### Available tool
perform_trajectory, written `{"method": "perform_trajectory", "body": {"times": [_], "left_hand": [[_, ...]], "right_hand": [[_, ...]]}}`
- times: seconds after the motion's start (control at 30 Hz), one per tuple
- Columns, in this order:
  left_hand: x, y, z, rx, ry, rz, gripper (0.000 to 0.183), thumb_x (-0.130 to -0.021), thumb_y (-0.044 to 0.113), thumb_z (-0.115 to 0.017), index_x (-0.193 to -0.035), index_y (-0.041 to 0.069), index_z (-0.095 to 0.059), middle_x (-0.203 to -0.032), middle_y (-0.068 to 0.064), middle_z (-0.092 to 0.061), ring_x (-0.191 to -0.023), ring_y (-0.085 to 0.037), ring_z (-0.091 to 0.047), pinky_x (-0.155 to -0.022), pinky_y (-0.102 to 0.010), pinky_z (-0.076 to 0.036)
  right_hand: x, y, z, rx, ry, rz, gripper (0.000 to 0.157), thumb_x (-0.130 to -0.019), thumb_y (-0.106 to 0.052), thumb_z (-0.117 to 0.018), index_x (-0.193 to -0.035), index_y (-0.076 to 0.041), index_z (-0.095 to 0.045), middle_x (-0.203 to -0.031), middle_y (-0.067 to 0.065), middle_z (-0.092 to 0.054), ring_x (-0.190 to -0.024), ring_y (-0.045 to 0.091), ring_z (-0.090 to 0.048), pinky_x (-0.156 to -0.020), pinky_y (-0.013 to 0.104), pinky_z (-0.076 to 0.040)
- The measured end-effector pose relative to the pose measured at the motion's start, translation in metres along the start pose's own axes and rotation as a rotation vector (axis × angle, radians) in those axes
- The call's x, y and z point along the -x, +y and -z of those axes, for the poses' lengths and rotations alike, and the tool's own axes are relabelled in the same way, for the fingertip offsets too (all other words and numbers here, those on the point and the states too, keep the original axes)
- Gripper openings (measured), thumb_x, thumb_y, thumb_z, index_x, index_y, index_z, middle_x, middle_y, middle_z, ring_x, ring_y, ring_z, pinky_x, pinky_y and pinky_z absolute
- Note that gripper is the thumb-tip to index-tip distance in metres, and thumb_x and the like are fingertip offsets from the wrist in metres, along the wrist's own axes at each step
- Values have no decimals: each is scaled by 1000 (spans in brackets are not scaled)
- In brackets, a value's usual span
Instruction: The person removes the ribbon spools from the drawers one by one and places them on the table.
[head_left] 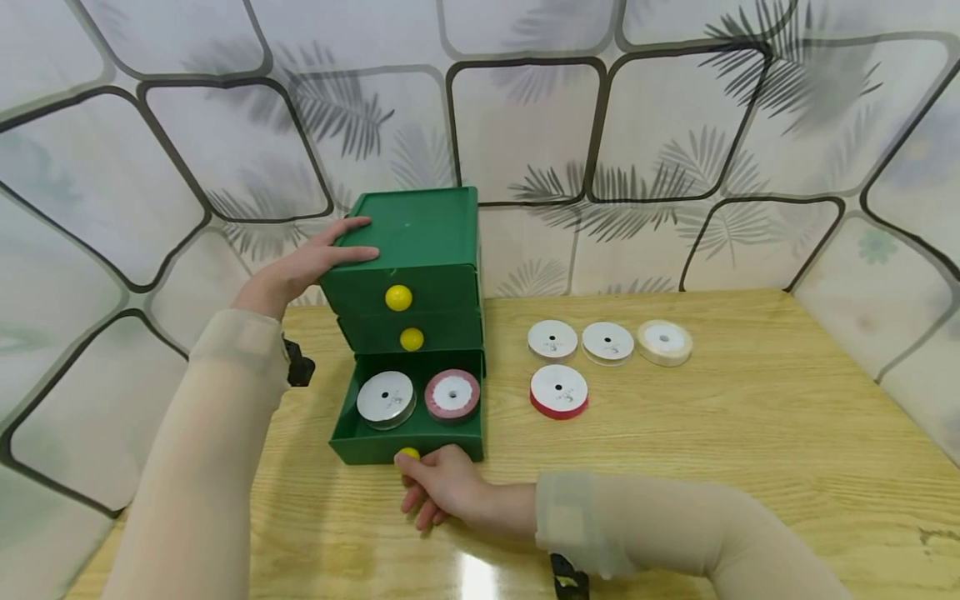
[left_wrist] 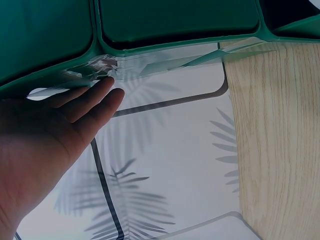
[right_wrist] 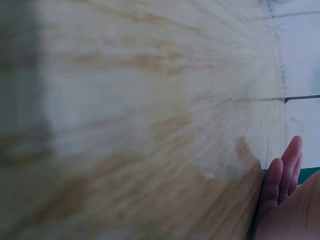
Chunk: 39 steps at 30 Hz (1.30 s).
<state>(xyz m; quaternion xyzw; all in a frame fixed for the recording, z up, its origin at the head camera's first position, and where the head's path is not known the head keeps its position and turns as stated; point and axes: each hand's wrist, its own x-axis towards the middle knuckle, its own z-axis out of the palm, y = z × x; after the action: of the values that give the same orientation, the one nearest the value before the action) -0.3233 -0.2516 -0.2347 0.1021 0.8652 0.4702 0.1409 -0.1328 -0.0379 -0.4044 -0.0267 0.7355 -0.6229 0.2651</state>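
A green drawer cabinet [head_left: 420,225] with yellow ball knobs stands left of centre. Its bottom drawer [head_left: 363,450] is pulled out and holds a white ribbon spool [head_left: 386,400] beside a pink-edged ribbon spool [head_left: 452,395]. At that drawer's front, my right hand [head_left: 450,483] pinches the yellow knob [head_left: 408,452] between thumb and forefinger. My left hand [head_left: 303,262] rests on the cabinet's top left edge, thumb and a finger lying over the top; the left wrist view shows its other fingers [left_wrist: 100,112] stretched along the cabinet's side.
Right of the cabinet on the wooden table [head_left: 675,450] lie a red ribbon spool [head_left: 558,392], two white spools [head_left: 552,340] in a row and a cream ribbon spool [head_left: 664,342]. Behind the table hangs a leaf-patterned backdrop [head_left: 525,133]. The two upper drawers [head_left: 442,329] are closed.
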Motion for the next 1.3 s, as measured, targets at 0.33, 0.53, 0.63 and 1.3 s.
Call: {"method": "perform_trajectory", "body": {"times": [0.33, 0.53, 0.63, 1.3], "left_hand": [[0, -2, 1, -4, 1, -8, 81, -95, 39, -60, -158, 29, -10, -162, -5, 9, -140, -38, -20, -108, -59, -25], [1, -4, 1, -22, 2, -3, 81, -95, 42, -60, -158, 30, -10, -161, -5, 11, -141, -38, -16, -109, -60, -22], [1, -4, 1, -23, 6, -5, 81, -95, 41, -60, -158, 29, -10, -161, -5, 11, -141, -38, -16, -109, -59, -22], [-1, 0, -1, -33, 19, 2, 83, -94, 42, -62, -158, 28, -11, -161, -2, 15, -145, -37, -5, -110, -61, -16]], "right_hand": [[1, 2, 0, 16, -12, -9, 39, -98, -39, -58, -81, -4, -65, -62, 6, -66, -40, 10, -55, -37, 19, -38], [4, 3, 1, 2, -30, 0, 39, -98, -38, -58, -82, -3, -64, -63, 7, -67, -41, 14, -58, -36, 19, -39], [8, 3, 3, 2, -53, -3, 39, -98, -39, -58, -83, -4, -64, -64, 7, -67, -41, 15, -59, -36, 19, -40], [1, -52, 43, 174, -226, 392, 27, -100, -25, -57, -108, -1, -66, -87, 6, -71, -72, 19, -66, -64, 29, -54]]}}
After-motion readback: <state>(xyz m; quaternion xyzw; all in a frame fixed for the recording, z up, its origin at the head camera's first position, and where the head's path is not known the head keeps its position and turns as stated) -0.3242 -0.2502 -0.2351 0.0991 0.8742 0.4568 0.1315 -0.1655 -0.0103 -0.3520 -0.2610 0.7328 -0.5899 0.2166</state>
